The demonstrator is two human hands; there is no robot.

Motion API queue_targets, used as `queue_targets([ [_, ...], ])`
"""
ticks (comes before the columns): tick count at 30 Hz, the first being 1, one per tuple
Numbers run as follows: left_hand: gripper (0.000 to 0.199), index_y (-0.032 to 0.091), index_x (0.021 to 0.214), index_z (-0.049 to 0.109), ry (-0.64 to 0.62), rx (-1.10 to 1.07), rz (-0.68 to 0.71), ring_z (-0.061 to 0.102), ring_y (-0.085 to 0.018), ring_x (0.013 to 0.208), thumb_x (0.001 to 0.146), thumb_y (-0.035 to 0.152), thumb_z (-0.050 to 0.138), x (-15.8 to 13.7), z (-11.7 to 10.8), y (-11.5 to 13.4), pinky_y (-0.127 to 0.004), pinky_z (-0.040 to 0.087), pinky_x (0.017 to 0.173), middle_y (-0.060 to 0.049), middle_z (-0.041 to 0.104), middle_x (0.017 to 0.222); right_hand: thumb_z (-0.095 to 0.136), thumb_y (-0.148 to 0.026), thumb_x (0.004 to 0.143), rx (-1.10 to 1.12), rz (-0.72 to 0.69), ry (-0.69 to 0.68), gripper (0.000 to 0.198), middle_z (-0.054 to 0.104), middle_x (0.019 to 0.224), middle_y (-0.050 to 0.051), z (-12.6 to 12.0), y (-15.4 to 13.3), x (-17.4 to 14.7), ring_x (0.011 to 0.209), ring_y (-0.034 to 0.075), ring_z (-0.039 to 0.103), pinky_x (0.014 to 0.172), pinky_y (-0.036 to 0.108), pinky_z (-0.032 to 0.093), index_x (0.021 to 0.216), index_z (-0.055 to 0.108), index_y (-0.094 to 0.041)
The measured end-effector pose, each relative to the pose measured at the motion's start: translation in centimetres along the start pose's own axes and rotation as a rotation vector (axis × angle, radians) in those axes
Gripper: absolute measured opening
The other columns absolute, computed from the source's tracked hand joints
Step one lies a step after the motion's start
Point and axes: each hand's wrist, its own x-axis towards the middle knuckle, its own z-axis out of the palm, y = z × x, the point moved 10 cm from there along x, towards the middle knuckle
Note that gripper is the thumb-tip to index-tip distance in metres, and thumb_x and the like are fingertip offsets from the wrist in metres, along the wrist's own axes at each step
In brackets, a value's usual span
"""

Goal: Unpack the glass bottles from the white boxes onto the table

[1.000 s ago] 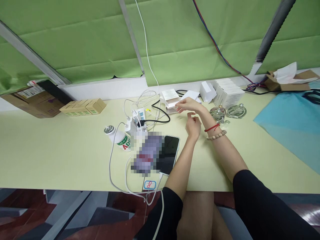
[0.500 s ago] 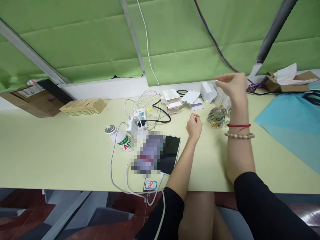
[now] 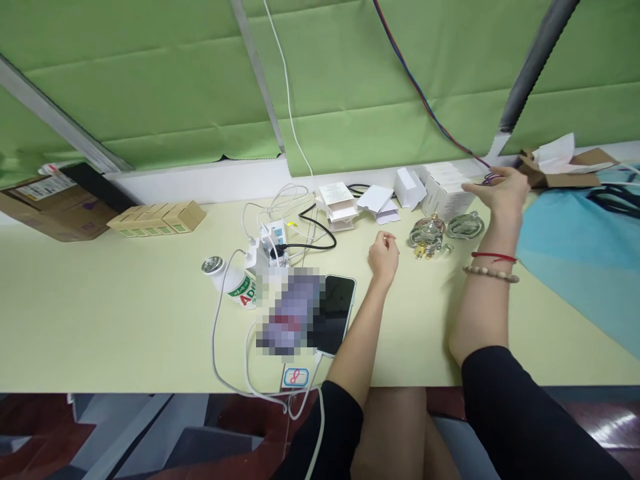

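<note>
My left hand (image 3: 384, 259) rests on the table with its fingers curled into a loose fist; nothing shows in it. My right hand (image 3: 503, 195) is raised over the right side of the table, thumb and fingers apart, holding nothing visible. Below and left of it lies a cluster of shiny, clear, rounded items (image 3: 427, 232) with gold and silver bits. A similar oval clear item (image 3: 465, 226) sits beside them. Behind these, a stack of white boxes (image 3: 446, 192) stands near the right thumb.
Opened white cartons (image 3: 339, 203) lie at the back. Left of my left arm are a black-screened phone (image 3: 336, 313), a blurred-out object, a white bottle (image 3: 233, 283) and a power strip (image 3: 274, 239) with cables. Brown boxes (image 3: 157, 219) stand far left; a blue sheet (image 3: 575, 247) covers the right.
My right hand has moved right and slightly down, and its thumb and fingers have spread apart. The white box stack and oval item are uncovered. My left hand keeps its place.
</note>
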Motion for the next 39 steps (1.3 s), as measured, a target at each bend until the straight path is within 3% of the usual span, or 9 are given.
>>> queue_targets([
  [3, 0.017, 0.027, 0.084, 0.056, 0.002, 0.020, 0.000, 0.058, -0.014, 0.062, 0.082, 0.021, 0.040, -0.1, -0.1, 0.1, -0.023, 0.038, 0.063, 0.005, 0.060, 0.057, 0.083, -0.040, 0.051, 0.060, 0.160, -0.198, 0.093, 0.055, 0.126, 0.019, 2.5, 0.1, -1.9, 0.118, 0.028, 0.050, 0.097, 0.042, 0.036, 0.133, 0.047, -0.016],
  [5, 0.017, 0.027, 0.084, 0.056, 0.005, 0.031, -0.002, 0.058, -0.013, 0.062, 0.083, 0.021, 0.040, -0.1, -0.1, 0.1, -0.023, 0.038, 0.063, 0.006, 0.060, 0.058, 0.083, -0.041, 0.051, 0.076, 0.179, -0.253, 0.106, 0.043, 0.137, 0.023, 3.6, -0.3, -3.1, 0.127, 0.029, 0.041, 0.101, 0.043, 0.028, 0.141, 0.034, -0.017],
  [8, 0.018, 0.026, 0.084, 0.056, 0.004, 0.037, 0.000, 0.058, -0.013, 0.063, 0.084, 0.021, 0.039, 0.0, 0.0, 0.1, -0.023, 0.038, 0.063, 0.006, 0.060, 0.058, 0.081, -0.037, 0.055, 0.072, 0.194, -0.224, 0.099, 0.038, 0.138, 0.026, 4.5, -0.2, -3.9, 0.127, 0.031, 0.038, 0.096, 0.043, 0.025, 0.141, 0.034, -0.018],
  [12, 0.018, 0.027, 0.084, 0.056, 0.002, 0.030, -0.003, 0.059, -0.014, 0.063, 0.084, 0.022, 0.038, 0.0, 0.1, 0.0, -0.023, 0.038, 0.063, 0.006, 0.060, 0.058, 0.077, -0.034, 0.062, 0.027, 0.213, -0.114, 0.082, 0.046, 0.130, 0.026, 4.9, 0.6, -3.7, 0.120, 0.031, 0.044, 0.089, 0.042, 0.024, 0.134, 0.041, -0.017],
  [21, 0.017, 0.027, 0.082, 0.055, 0.003, 0.017, -0.001, 0.058, -0.014, 0.061, 0.084, 0.023, 0.038, -0.2, 0.0, 0.2, -0.024, 0.036, 0.061, 0.006, 0.059, 0.057, 0.079, -0.028, 0.053, 0.050, 0.146, 0.017, 0.069, 0.060, 0.117, 0.017, 3.0, 0.3, -3.3, 0.109, 0.029, 0.052, 0.086, 0.041, 0.027, 0.117, 0.052, -0.022],
  [24, 0.017, 0.027, 0.081, 0.055, 0.006, 0.021, 0.003, 0.058, -0.014, 0.062, 0.083, 0.022, 0.039, -0.1, -0.1, 0.3, -0.024, 0.036, 0.061, 0.006, 0.060, 0.058, 0.078, -0.030, 0.053, 0.088, 0.037, 0.086, 0.066, 0.060, 0.117, 0.016, 0.9, -2.1, -3.2, 0.108, 0.029, 0.053, 0.090, 0.042, 0.027, 0.113, 0.053, -0.022],
  [30, 0.017, 0.027, 0.083, 0.056, 0.000, 0.034, 0.005, 0.059, -0.014, 0.065, 0.083, 0.021, 0.040, -0.1, 0.1, 0.1, -0.024, 0.038, 0.065, 0.005, 0.061, 0.059, 0.073, -0.034, 0.055, 0.255, -0.261, 0.167, 0.065, 0.055, 0.119, 0.013, -3.0, -10.6, -4.7, 0.105, 0.026, 0.052, 0.092, 0.044, 0.033, 0.114, 0.050, -0.018],
  [34, 0.016, 0.027, 0.084, 0.057, -0.020, 0.051, 0.023, 0.060, -0.015, 0.066, 0.083, 0.023, 0.042, -0.1, 0.4, 0.2, -0.025, 0.039, 0.066, 0.004, 0.063, 0.064, 0.070, -0.039, 0.060, 0.403, -0.464, -0.021, 0.068, 0.054, 0.117, 0.009, -1.0, -15.5, -7.5, 0.102, 0.024, 0.053, 0.087, 0.042, 0.040, 0.119, 0.044, -0.020],
  [39, 0.017, 0.025, 0.083, 0.057, -0.031, 0.084, 0.046, 0.059, -0.015, 0.067, 0.082, 0.020, 0.040, -0.2, 0.4, 0.6, -0.026, 0.039, 0.066, 0.003, 0.063, 0.068, 0.065, -0.045, 0.065, 0.304, -0.595, -0.346, 0.061, 0.056, 0.100, 0.007, 3.7, -18.5, -12.0, 0.093, 0.025, 0.055, 0.076, 0.040, 0.044, 0.118, 0.045, -0.023],
])
